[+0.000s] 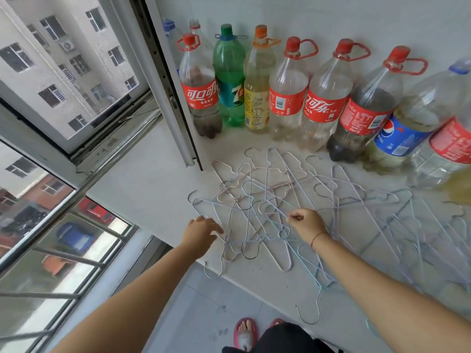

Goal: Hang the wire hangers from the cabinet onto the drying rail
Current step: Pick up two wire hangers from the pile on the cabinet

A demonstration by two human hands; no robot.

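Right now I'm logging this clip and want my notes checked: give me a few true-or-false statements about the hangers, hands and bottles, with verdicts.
1. The wire hangers lie in a tangled pile on the white countertop. True.
2. The right hand pinches a hanger wire. True.
3. The green bottle lies on its side. False: it stands upright in the row by the wall.
4. The left hand holds a bottle. False: it reaches to the pile's edge.

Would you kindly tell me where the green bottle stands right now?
In the head view, the green bottle stands upper centre against the wall, between a red-labelled cola bottle and a yellow-labelled bottle.
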